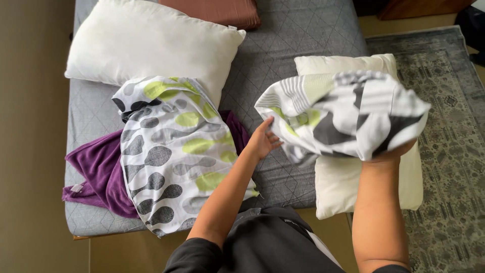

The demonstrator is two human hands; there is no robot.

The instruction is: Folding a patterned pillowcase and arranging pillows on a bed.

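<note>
1. Right hand [391, 151] is buried inside a patterned pillowcase [343, 116], its grip hidden, above the bed's [298, 45] right edge.
2. Left hand [262, 139], fingers spread, touches the pillowcase's edge.
3. A bare pillow [343, 182] lies beneath; a rug [444, 126] covers the floor.

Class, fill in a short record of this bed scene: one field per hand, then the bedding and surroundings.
left hand: open left hand, fingers at the lower edge of the bunched pillowcase
right hand: right hand hidden inside the grey, white and green patterned pillowcase, raised above a cream pillow
on bed: white pillow; spotted grey and green pillowcase over purple cloth; brown cushion
surface: grey quilted mattress
floor: patterned grey rug
</note>
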